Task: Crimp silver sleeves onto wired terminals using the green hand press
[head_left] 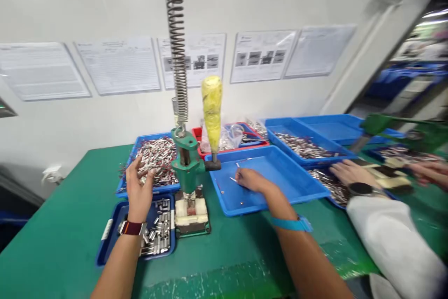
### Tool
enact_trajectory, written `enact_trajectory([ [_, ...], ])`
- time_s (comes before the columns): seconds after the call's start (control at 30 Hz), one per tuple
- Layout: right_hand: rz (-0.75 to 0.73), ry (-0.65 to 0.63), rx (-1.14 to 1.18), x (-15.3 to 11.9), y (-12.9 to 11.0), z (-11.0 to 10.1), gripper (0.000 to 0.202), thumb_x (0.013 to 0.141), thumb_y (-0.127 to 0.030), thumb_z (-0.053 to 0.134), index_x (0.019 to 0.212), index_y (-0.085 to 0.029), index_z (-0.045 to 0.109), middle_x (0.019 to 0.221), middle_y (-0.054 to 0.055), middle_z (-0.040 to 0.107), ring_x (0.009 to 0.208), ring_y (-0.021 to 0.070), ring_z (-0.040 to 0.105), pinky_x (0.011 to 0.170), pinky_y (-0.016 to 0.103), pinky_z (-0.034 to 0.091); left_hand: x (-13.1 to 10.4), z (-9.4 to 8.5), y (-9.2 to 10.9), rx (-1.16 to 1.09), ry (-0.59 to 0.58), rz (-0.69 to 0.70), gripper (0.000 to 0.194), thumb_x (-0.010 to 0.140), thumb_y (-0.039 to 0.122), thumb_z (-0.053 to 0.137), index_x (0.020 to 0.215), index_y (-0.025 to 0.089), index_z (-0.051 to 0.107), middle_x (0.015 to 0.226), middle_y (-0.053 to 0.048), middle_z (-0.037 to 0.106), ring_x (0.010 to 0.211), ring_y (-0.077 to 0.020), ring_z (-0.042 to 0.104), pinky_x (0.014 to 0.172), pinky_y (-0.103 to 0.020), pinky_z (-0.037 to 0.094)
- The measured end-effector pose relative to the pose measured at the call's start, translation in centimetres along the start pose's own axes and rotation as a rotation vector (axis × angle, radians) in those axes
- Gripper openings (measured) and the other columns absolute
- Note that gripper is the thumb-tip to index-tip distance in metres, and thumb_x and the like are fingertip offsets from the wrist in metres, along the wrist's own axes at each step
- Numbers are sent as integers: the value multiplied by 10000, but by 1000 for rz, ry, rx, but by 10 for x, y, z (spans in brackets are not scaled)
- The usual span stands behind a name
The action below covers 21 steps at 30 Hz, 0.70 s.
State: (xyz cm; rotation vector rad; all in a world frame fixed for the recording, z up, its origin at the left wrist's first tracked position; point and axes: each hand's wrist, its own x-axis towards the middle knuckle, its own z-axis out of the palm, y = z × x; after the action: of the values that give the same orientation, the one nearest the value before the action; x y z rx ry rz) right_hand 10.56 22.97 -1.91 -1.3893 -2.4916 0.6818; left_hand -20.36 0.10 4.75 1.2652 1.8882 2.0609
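My left hand (139, 191) reaches over the near edge of a blue tray (121, 189) heaped with thin silvery parts with dark red ends (161, 152). Its thumb and fingers are apart, and I see nothing between them. Inside a wide blue tray (276, 168), my right hand (251, 179) is closed in a pinch, with a thin silvery piece (233, 179) at its fingertips. A few more small pieces lie on that tray's floor. Between my hands stands a green hand press (186, 154) with a yellow-wrapped lever (212, 107) and a tall spring (177, 42).
A small dark blue tray (105, 247) of short metal tubes sits below my left hand. Behind the wide tray is a red tray (199, 149) with bagged parts. At right, a co-worker's hand (355, 175) is over another parts tray, near a second green press (381, 126).
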Motion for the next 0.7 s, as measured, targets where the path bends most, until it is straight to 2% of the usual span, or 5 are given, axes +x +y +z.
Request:
enact_trajectory([
  [0.07,-46,-41,7,-2,-5,4,83,720,-129,587,752,-155,658,688,39,659,620,151,558,599,249,360,7,-28,-6,214,-57,23,342,869,395,603,1163,224,639,1063,-65,668,952,-220,611,822,-311,464],
  [0.2,-105,-47,49,-6,-13,2,109,775,-188,557,836,-150,639,735,47,663,656,158,567,602,248,362,-6,-63,-27,309,-455,-179,292,870,410,559,985,183,703,652,-10,640,612,-198,587,606,-287,425],
  [0.33,-110,-27,80,-8,-14,-3,159,806,-279,554,887,-153,608,750,43,665,667,163,580,603,243,384,-23,-64,-40,449,-586,-148,248,870,337,537,957,201,724,791,-39,681,649,-199,601,662,-303,418],
  [0.57,-101,-13,62,-11,-18,-2,144,734,-152,549,845,-145,642,752,44,681,675,158,592,615,229,401,-25,-55,-43,629,-710,-36,160,811,179,532,898,195,664,877,-65,637,806,-233,584,733,-320,392],
  [0.7,-99,39,56,-14,-17,-7,296,826,-232,551,1091,-150,655,967,64,710,876,180,637,755,230,438,-25,-58,-52,704,-726,-44,112,789,160,508,814,187,613,786,-47,605,727,-222,555,694,-317,364],
])
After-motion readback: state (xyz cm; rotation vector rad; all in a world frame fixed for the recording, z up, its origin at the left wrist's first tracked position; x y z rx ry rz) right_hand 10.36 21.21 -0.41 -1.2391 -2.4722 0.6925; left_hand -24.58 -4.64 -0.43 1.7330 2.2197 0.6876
